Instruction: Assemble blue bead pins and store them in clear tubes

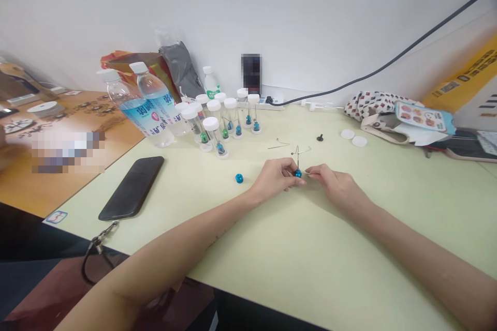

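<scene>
My left hand [274, 180] is closed on a small blue metal base [298, 173], held just over the table. A thin rod [298, 159] stands upright from that base, with a bent wire crosspiece [303, 151] at its top. From the right, my right hand [334, 181] pinches a thin metal stick [306, 172] whose tip meets the side of the base. Its exact kind is too small to make out. To the left lies another blue metal piece [239, 178]. Behind the hands are a loose bent wire [279, 145] and a small black part [320, 137].
Several clear tubes with white caps [210, 124] stand at the back left, beside two water bottles [155, 114]. A black phone [132, 187] lies at the left. White discs [359, 141] and a patterned pouch [382, 106] sit at the right. A black cable [341, 86] runs to a power strip.
</scene>
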### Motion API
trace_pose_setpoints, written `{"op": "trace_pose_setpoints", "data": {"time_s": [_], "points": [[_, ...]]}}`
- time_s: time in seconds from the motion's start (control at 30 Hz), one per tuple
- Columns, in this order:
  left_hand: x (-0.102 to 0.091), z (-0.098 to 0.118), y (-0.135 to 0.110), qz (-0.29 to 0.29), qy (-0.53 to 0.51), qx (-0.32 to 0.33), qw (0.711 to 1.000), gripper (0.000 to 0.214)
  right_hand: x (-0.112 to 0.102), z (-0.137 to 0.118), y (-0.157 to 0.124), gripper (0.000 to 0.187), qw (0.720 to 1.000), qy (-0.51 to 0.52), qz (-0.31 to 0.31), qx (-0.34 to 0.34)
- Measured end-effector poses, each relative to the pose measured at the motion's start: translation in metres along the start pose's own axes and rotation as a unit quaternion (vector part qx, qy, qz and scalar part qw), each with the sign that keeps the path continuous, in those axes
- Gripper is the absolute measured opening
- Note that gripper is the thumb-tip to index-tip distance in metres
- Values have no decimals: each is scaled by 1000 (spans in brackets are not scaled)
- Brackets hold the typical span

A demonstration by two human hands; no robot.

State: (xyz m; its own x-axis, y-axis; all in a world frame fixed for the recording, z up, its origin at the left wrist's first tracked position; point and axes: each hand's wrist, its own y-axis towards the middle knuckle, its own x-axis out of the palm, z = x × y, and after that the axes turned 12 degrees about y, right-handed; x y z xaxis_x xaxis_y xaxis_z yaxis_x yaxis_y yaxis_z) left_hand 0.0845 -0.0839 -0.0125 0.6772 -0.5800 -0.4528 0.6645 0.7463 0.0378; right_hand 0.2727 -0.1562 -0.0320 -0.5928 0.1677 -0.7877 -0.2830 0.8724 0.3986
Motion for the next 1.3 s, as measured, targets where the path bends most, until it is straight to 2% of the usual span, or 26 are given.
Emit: {"op": "trace_pose_setpoints", "data": {"time_s": [0.2, 0.37, 0.57, 0.83, 1.3], "points": [[0, 3, -2, 3, 7, 5, 1000, 30, 1, 0, 1, 16, 991, -104, 79, -42], [0, 2, -1, 0, 21, 16, 1000, 28, -1, -4, 4, 16, 983, -99, 131, -82], [1, 0, -1, 2, 39, 37, 999, 24, -5, -8, 8, 17, 986, -67, 127, -80], [1, 0, -1, -6, 34, 28, 999, 24, -1, -10, 6, 22, 992, -59, 105, -41], [1, 0, -1, -5, 28, 27, 999, 22, -1, -12, 5, 21, 992, -9, 121, -32]]}}
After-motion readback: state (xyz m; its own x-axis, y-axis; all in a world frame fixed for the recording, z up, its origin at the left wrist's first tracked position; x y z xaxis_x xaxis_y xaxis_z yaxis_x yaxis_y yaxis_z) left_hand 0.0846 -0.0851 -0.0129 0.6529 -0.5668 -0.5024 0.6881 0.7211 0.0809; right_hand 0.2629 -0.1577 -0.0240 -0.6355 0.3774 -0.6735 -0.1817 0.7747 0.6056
